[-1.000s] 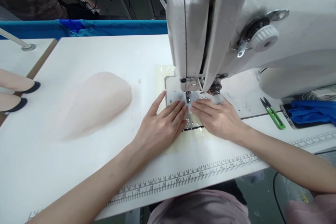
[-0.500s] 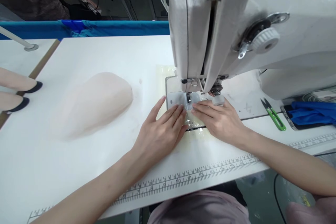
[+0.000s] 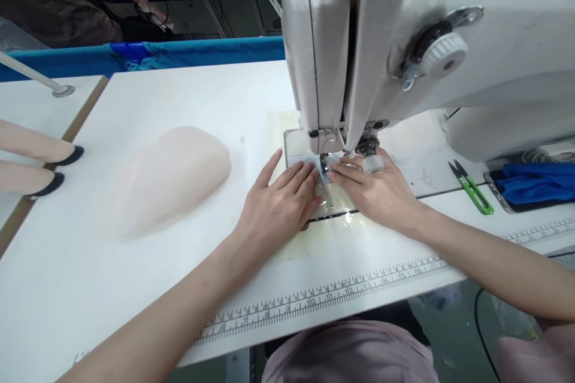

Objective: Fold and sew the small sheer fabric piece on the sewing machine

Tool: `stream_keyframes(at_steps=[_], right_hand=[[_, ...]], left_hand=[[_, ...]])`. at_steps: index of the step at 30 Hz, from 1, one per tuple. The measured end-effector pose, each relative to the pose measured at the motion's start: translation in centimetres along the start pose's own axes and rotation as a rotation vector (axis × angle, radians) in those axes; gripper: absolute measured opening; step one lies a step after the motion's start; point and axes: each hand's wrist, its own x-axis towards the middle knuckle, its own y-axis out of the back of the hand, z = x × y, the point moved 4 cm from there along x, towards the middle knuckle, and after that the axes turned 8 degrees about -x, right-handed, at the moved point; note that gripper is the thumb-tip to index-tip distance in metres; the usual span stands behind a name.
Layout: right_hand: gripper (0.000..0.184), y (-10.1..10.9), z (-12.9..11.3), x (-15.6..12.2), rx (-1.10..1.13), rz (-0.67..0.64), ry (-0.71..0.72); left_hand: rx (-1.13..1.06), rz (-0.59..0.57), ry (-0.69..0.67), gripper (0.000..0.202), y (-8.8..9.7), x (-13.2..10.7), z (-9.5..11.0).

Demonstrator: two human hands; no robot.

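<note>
A white sewing machine (image 3: 314, 48) stands over the table, its presser foot (image 3: 324, 163) low above the metal needle plate (image 3: 293, 142). To the left of the foot, my left hand (image 3: 283, 194) lies flat, thumb side apart and fingers stretched toward the needle. My right hand (image 3: 375, 191) rests on the other side, fingers extended, their tips close to the foot and partly behind the machine's parts. Any fabric beneath the fingertips is hidden or too small to make out. Clear yellowish film (image 3: 332, 200) covers the plate's front area.
A pale beige cloth piece (image 3: 179, 173) lies at left. Beyond it are two beige, black-tipped pieces (image 3: 36, 149). Green thread snips (image 3: 471, 188) and a phone-like device under blue cloth (image 3: 539, 182) lie at right. A printed ruler (image 3: 314, 302) runs along the front edge.
The view has shifted slightly. Both hands stay beside the presser foot, their fingertips a little nearer the needle area; the other things keep their places.
</note>
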Motion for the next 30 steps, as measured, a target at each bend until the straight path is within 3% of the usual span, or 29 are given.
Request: stream_keyframes(at_steps=[12,16,18,21,22,23,25,27,30], right_hand=[[0.034,0.5,0.5,-0.1,0.050,0.031,-0.044],[0.038,0.8,0.6,0.0,0.093,0.035,-0.069],[0.036,1.1,0.6,-0.1,0.073,0.067,-0.067],[0.033,1.5,0.6,-0.1,0.068,0.110,-0.060],[0.032,1.6,0.6,-0.2,0.088,0.114,-0.065],[0.031,1.6,0.6,-0.2,0.114,0.114,-0.073],[0.030,1.6,0.5,-0.2,0.167,0.103,-0.087],[0.029,1.5,0.5,-0.3,0.201,0.091,-0.096],[0.025,1.4,0.7,-0.3,0.278,0.067,-0.137]], left_hand=[[-0.015,-0.010,0.132,0.044,-0.5,-0.2,-0.9],[0.053,-0.023,0.148,0.040,0.2,-0.3,-0.1],[0.034,-0.024,0.022,0.035,0.9,-0.3,1.1],[-0.108,0.014,-0.290,0.020,2.3,-0.7,3.1],[-0.123,0.051,-0.312,0.019,2.7,-0.8,3.2],[-0.099,0.088,-0.252,0.020,3.0,-0.8,2.8],[0.015,0.100,0.040,0.024,3.1,-0.6,1.1],[0.105,0.017,0.318,0.027,2.6,-0.8,-0.7],[0.073,-0.098,0.456,0.026,1.7,-1.1,-1.8]])
